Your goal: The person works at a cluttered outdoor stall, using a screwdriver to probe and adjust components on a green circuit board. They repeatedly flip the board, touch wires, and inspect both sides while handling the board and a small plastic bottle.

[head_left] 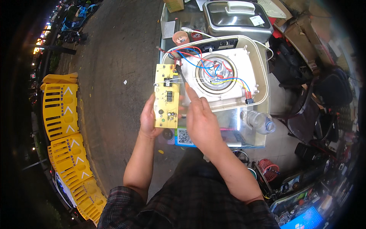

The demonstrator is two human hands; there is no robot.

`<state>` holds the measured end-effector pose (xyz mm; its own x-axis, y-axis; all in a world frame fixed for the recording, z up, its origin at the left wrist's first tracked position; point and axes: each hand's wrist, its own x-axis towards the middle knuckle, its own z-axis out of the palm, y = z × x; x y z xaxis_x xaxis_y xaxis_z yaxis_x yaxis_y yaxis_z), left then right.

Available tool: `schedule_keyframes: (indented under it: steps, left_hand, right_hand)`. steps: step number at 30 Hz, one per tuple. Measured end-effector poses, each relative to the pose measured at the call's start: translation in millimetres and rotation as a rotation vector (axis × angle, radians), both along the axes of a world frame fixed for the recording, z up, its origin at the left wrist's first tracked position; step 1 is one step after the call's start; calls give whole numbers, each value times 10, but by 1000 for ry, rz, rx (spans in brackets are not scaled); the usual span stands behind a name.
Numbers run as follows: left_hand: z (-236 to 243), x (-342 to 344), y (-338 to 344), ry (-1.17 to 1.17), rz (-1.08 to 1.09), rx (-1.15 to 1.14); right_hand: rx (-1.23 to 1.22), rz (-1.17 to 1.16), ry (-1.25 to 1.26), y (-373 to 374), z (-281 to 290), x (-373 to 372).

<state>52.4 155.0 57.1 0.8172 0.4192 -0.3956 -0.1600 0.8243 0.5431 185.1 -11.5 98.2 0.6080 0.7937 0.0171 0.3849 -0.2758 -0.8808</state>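
Observation:
My left hand (146, 120) holds a yellow circuit board (166, 95) upright by its lower left edge. The board carries a small display and dark round parts. My right hand (200, 118) grips a thin black tool (180, 74), its tip touching the board's upper right corner. Behind the board lies an opened white appliance (221, 72) turned bottom up, with a round metal coil and red, blue and yellow wires running from it toward the board.
A glass-topped table (228, 122) bears the appliance, a clear plastic bottle (259, 121), a silver cooker lid unit (236, 17) and small cups (181, 37). Yellow plastic barriers (65, 126) line the pavement at left. Dark chairs (316, 103) and clutter fill the right.

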Motion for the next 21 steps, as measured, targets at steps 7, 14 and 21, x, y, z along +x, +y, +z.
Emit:
schedule_keyframes:
  steps: [7,14,21]
  left_hand:
    - [-6,0,-67,-29,14,13]
    - [9,12,-100,27,2,79]
    - [11,30,-100,-9,15,70]
  right_hand:
    - [-30,2,-69,130,-105,-102]
    - [107,16,-85,93,-128,-62]
    - [81,48,-4,96,-142,-49]
